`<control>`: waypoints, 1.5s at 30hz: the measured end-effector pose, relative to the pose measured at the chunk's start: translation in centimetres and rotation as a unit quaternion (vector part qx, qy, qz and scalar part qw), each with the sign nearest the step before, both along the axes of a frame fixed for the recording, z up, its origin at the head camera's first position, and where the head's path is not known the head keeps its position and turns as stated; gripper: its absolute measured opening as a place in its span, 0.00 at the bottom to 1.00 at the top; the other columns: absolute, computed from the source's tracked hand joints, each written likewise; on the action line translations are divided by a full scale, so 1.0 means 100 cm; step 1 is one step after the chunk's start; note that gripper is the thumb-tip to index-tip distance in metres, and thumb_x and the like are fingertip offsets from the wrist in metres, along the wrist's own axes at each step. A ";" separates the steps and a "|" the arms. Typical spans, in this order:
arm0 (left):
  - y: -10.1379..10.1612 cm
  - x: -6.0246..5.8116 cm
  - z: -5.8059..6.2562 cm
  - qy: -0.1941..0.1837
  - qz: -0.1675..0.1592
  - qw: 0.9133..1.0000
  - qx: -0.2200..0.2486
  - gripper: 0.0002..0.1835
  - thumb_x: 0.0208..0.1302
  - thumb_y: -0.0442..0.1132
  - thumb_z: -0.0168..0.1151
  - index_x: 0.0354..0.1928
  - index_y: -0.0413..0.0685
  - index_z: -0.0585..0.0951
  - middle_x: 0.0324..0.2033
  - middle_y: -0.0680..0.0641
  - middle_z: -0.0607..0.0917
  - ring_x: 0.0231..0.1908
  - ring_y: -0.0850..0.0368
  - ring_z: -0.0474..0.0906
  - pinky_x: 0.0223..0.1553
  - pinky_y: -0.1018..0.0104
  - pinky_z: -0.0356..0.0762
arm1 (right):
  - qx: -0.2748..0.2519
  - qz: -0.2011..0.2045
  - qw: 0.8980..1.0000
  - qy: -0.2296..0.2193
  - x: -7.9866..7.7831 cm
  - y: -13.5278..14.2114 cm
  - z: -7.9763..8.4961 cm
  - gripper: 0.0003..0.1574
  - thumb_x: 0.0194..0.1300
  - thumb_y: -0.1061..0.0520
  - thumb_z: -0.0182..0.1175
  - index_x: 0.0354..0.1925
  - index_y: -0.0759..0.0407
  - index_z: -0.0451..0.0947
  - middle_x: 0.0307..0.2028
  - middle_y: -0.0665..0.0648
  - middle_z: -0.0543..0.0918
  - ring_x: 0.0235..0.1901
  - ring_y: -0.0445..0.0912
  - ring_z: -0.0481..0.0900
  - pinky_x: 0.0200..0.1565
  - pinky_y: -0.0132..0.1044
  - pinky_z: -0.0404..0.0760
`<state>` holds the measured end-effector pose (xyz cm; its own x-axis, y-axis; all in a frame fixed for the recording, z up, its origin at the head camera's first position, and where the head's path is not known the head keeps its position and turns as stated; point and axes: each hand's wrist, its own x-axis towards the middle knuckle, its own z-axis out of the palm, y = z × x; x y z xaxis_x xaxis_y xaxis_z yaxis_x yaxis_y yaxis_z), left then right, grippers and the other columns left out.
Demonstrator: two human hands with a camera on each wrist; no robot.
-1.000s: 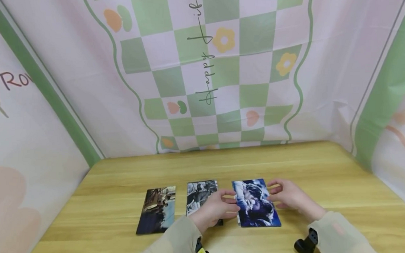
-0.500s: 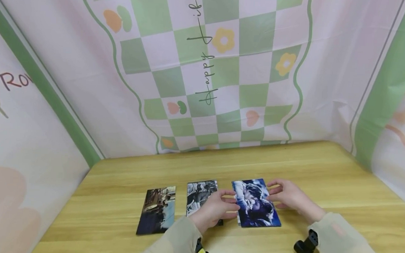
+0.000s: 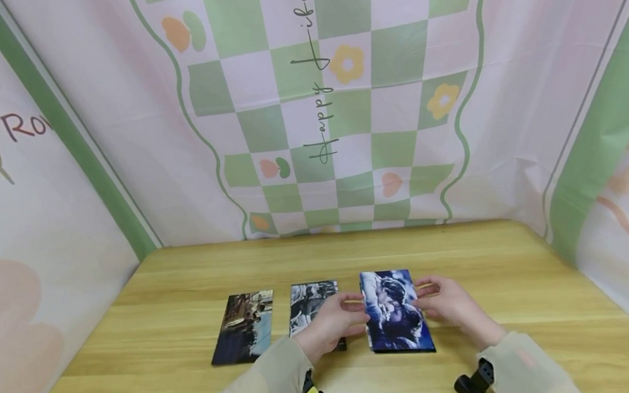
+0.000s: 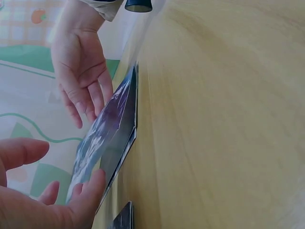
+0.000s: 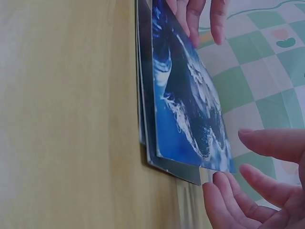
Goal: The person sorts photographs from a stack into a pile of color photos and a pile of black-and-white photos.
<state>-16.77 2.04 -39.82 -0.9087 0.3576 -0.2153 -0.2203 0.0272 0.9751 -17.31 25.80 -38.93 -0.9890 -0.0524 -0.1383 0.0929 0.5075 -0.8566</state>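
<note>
A blue-toned photo card (image 3: pixel 396 315) shows a couple close together and tops a small stack at the right of the row. Its far edge tilts up off the cards (image 5: pixel 174 171) beneath, with a gap between them in both wrist views. My left hand (image 3: pixel 333 323) is at its left edge, fingertips touching, thumb held apart. On the opposite side my right hand (image 3: pixel 448 304) has its fingertips at the right edge, fingers loosely extended. Partly behind my left hand lies a black-and-white photo card (image 3: pixel 308 303).
Farther left on the wooden table (image 3: pixel 175 307) lies a dark photo card (image 3: pixel 244 327) with a blue area. A fabric backdrop (image 3: pixel 395 107) with green checks hangs behind the table. Black wrist cameras (image 3: pixel 474 384) sit at both cuffs.
The blue photo card's far edge has risen from the stack, where it lay flat before. Both hands have shifted only slightly with it. The other photo cards have not moved.
</note>
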 end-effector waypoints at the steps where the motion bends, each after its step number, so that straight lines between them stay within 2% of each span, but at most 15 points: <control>1: 0.000 0.000 0.000 -0.001 0.002 1.000 0.004 0.24 0.57 0.25 0.60 0.57 0.33 0.71 0.50 0.37 0.78 0.45 0.51 0.80 0.48 0.56 0.82 | 0.001 0.000 1.000 0.003 0.000 -0.001 0.000 0.31 0.55 0.63 0.66 0.54 0.76 0.67 0.45 0.71 0.78 0.36 0.46 0.80 0.37 0.39 0.85; 7: 0.001 -0.002 -0.004 0.001 0.017 1.000 0.026 0.23 0.56 0.22 0.58 0.56 0.31 0.72 0.47 0.39 0.76 0.39 0.54 0.80 0.45 0.57 0.83 | -0.011 -0.004 1.000 0.008 0.002 -0.006 -0.001 0.30 0.58 0.62 0.64 0.55 0.75 0.67 0.46 0.71 0.77 0.37 0.46 0.80 0.40 0.40 0.85; 12: -0.001 -0.002 -0.007 0.021 0.037 0.999 0.019 0.22 0.54 0.20 0.57 0.54 0.32 0.74 0.42 0.43 0.76 0.32 0.57 0.77 0.39 0.62 0.84 | -0.033 0.008 0.999 0.013 0.002 -0.013 -0.004 0.29 0.59 0.62 0.64 0.56 0.74 0.68 0.48 0.70 0.76 0.38 0.46 0.79 0.40 0.37 0.84; 16: -0.007 -0.002 -0.006 0.022 0.041 0.999 0.002 0.22 0.55 0.22 0.59 0.54 0.35 0.75 0.44 0.43 0.77 0.30 0.59 0.77 0.36 0.67 0.83 | -0.053 0.013 0.998 0.008 0.001 -0.019 -0.007 0.29 0.60 0.62 0.63 0.56 0.74 0.68 0.47 0.67 0.76 0.38 0.45 0.79 0.41 0.38 0.84; 24: -0.023 -0.001 -0.004 0.022 0.033 0.999 -0.011 0.23 0.54 0.22 0.59 0.55 0.38 0.76 0.43 0.44 0.78 0.33 0.58 0.79 0.41 0.63 0.84 | -0.102 0.034 0.994 -0.024 0.005 -0.028 -0.005 0.32 0.61 0.60 0.62 0.59 0.73 0.65 0.44 0.60 0.78 0.38 0.43 0.79 0.43 0.43 0.84; 29: -0.036 0.002 -0.003 0.014 0.028 1.000 0.000 0.23 0.55 0.22 0.59 0.55 0.37 0.76 0.44 0.43 0.78 0.33 0.58 0.79 0.43 0.61 0.84 | -0.141 0.052 0.988 -0.038 0.007 -0.035 -0.003 0.32 0.61 0.61 0.62 0.59 0.73 0.64 0.42 0.55 0.77 0.37 0.42 0.78 0.40 0.39 0.83; 35: -0.055 0.005 -0.003 0.021 0.010 1.000 -0.002 0.23 0.56 0.23 0.59 0.56 0.35 0.75 0.50 0.40 0.79 0.33 0.60 0.79 0.43 0.63 0.84 | -0.177 0.087 0.978 -0.068 0.010 -0.042 -0.001 0.32 0.63 0.64 0.59 0.62 0.73 0.61 0.45 0.57 0.77 0.37 0.42 0.79 0.36 0.36 0.84; 40: -0.073 0.009 -0.002 0.022 -0.004 1.000 0.000 0.24 0.57 0.24 0.58 0.58 0.32 0.72 0.49 0.40 0.79 0.34 0.61 0.79 0.44 0.63 0.83 | -0.205 0.126 0.967 -0.079 0.012 -0.050 0.001 0.30 0.63 0.63 0.59 0.60 0.73 0.62 0.42 0.54 0.77 0.35 0.41 0.79 0.35 0.34 0.84; 45: -0.090 0.011 -0.001 0.026 0.000 0.999 -0.019 0.23 0.58 0.24 0.58 0.58 0.31 0.72 0.48 0.41 0.80 0.35 0.61 0.79 0.44 0.64 0.83 | -0.210 0.134 0.966 -0.071 0.014 -0.066 -0.001 0.27 0.63 0.64 0.59 0.57 0.73 0.64 0.41 0.55 0.76 0.34 0.42 0.79 0.35 0.35 0.85</control>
<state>-15.65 -6.95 -39.93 -0.9193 0.3495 -0.1808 -0.1692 0.0638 0.9835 -15.90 19.17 -38.99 -0.9051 -0.3842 -0.1823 0.1383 0.1394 -0.9805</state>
